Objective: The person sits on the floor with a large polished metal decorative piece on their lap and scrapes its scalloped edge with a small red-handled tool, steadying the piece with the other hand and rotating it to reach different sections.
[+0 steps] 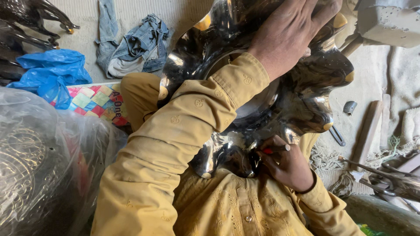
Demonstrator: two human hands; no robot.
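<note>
Resting flat and open at one o'clock on the dark scalloped bowl [262, 96] filling the middle, the left hand [291, 32] steadies it, while the right hand [286, 164], at five o'clock, pinches a red-tipped tool [274, 150] against the bowl's lower rim.

Bright daylight from the upper right throws hard glare off the polished metal tray [280, 100], while the plastic-wrapped bundle [43, 161] at lower left sits dimmer and soft.

Left hand [291, 32] steadies a scalloped metal bowl [302, 100]; right hand [286, 164] grips its rim.
</note>
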